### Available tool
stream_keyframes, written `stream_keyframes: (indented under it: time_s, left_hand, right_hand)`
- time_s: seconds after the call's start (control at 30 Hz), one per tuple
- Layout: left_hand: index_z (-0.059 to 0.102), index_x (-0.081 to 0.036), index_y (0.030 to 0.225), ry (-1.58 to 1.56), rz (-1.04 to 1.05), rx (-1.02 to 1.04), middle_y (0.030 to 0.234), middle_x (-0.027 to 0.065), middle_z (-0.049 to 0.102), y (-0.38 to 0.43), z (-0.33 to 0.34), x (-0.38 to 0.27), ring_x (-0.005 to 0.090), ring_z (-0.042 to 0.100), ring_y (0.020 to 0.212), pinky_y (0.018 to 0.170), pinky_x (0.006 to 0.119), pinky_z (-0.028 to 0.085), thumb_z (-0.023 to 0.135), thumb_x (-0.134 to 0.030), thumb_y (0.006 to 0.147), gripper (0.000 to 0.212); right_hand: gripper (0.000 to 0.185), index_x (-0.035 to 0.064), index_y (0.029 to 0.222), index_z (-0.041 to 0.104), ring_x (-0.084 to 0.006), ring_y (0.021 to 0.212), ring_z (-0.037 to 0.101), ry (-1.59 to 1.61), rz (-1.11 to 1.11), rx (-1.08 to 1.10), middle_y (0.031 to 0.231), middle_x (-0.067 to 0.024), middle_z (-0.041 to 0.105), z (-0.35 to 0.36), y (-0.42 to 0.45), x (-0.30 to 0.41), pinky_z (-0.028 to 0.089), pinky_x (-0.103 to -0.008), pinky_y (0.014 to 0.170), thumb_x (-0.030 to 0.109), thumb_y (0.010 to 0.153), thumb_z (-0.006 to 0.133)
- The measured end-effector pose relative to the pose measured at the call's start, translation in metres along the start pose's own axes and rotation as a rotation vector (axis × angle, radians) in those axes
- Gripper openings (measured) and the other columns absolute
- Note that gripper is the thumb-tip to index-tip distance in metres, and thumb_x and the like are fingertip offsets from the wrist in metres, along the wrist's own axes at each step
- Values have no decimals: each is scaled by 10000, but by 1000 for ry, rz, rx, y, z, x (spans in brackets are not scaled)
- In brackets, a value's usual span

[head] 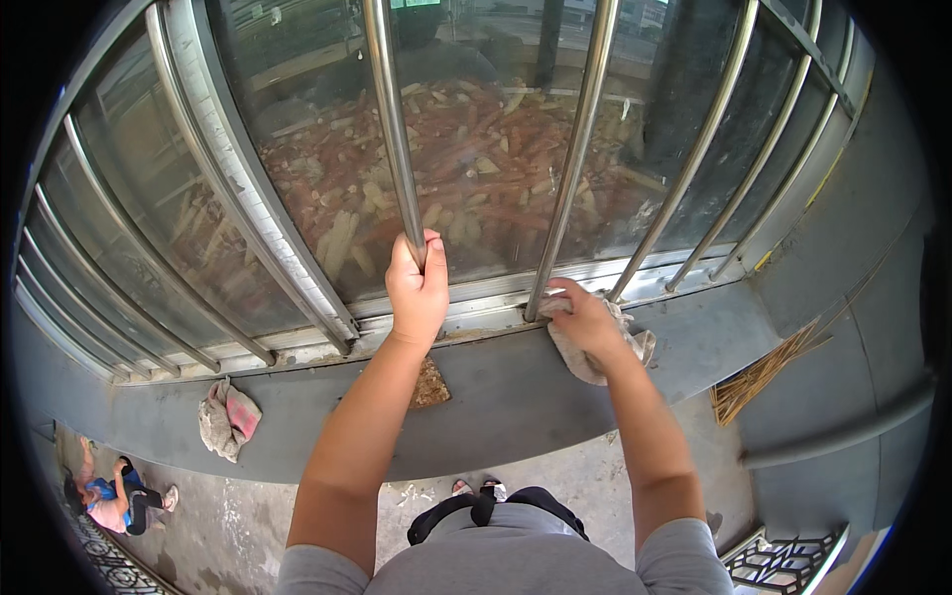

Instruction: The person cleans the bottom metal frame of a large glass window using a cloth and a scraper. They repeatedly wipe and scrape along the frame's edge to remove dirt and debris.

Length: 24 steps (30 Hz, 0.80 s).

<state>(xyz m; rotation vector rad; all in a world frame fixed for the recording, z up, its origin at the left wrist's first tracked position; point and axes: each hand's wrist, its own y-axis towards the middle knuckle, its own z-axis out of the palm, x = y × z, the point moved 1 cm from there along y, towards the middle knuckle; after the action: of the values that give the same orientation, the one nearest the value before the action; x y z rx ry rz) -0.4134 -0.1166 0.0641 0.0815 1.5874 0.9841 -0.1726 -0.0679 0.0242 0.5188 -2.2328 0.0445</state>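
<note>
My left hand (418, 286) is closed around a vertical metal window bar (394, 134), low on its length. Farther right, my right hand (587, 320) holds a pale, dirty cloth (576, 357) against the bottom rail of the window frame, close to the foot of another metal bar (576, 163). Part of the cloth hangs over the grey sill (506, 394). Behind the bars is a sliding window pane (476, 245), and through it a heap of reddish and pale corn cobs (461, 163) shows.
A crumpled cloth with a pink part (229, 420) lies on the sill at left; a brown rough piece (430, 385) lies behind my left forearm. Thin sticks (732, 379) and a grey pipe (840, 431) are at right. Another person (115, 494) is low at left, beside a metal railing (111, 561).
</note>
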Motion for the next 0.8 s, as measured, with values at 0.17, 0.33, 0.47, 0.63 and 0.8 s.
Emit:
stream_keyframes:
  time_s: [0.17,0.33,0.47,0.63,0.8]
  left_hand:
    - [498,-69,976,20,3,3,641,-70,430,0,-1,-5,13,361,528,472,189,300,515,-92,944,43]
    - [501,-61,949,60,53,-20,645,-70,428,-3,2,-6,18,363,554,505,194,321,525,-86,938,36]
    - [506,-52,939,115,84,-59,643,-56,445,-2,4,-8,32,393,573,534,204,353,542,-98,930,59]
    - [503,-52,944,125,98,-41,643,-51,449,0,2,-8,38,401,576,540,207,360,545,-104,930,68]
    - [505,-47,953,143,80,-32,633,-28,466,0,-1,-8,62,435,572,546,230,385,550,-130,933,97]
  right_hand:
    - [284,81,1055,644,-326,918,602,-302,-113,-113,941,-127,672,-21,13,0,498,-390,798,41,786,563]
    - [240,101,961,662,-313,918,602,-617,-170,-44,931,-100,672,8,23,7,507,-395,807,29,772,531]
    - [274,98,1025,650,-322,940,604,-320,-238,83,957,-131,662,10,31,16,491,-415,809,48,779,540]
    - [302,102,1067,644,-324,954,603,-70,-79,132,996,-134,657,6,30,5,483,-410,816,56,784,549]
    - [322,144,1075,650,-283,965,596,-641,-169,71,986,-73,655,-5,1,3,489,-391,830,52,780,562]
